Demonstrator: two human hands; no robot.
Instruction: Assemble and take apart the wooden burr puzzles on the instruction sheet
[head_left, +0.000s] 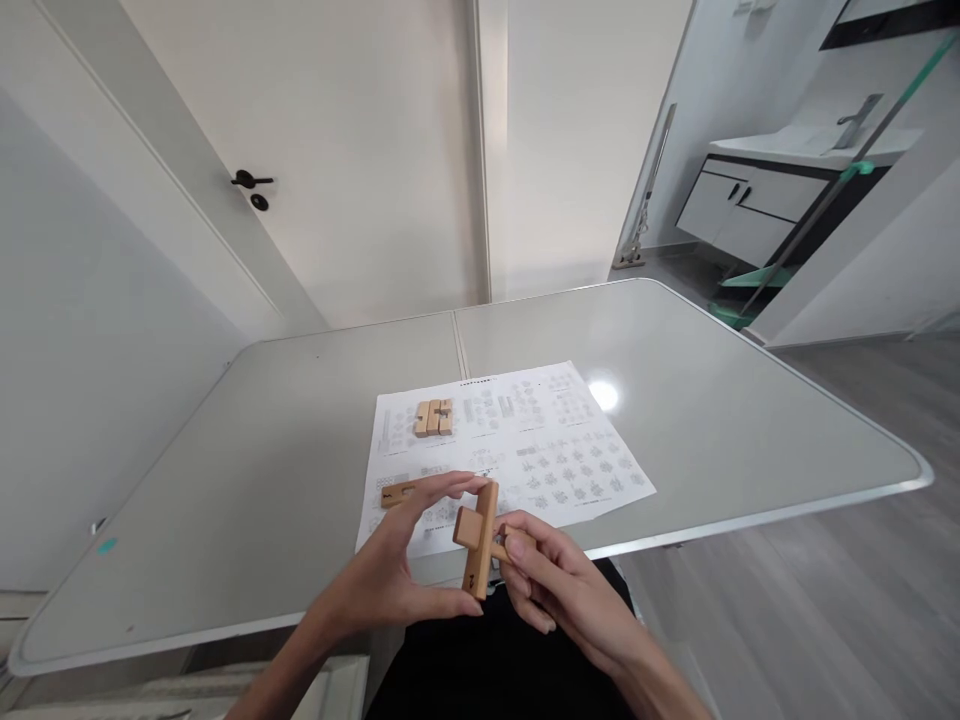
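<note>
My left hand (405, 560) grips a wooden puzzle piece (480, 545) by its two ends, thumb at the lower end and fingers at the upper. The piece is a long bar with a dark mark near its bottom. A second wooden puzzle piece (469, 527) crosses it, its block end sticking out to the left. To the right of the bar, my right hand (551, 570) pinches wood between thumb and fingers, apparently the other end of the crossing piece. Behind my left fingers, a notched wooden piece (396, 494) lies partly hidden on the printed sheet (577, 480).
Several wooden pieces (433, 418) lie side by side on the sheet's upper left. The sheet rests on a grey folding table (735, 400) with a metal rim and a centre seam. A white door (360, 150) stands behind it; a sink cabinet (757, 200) is at far right.
</note>
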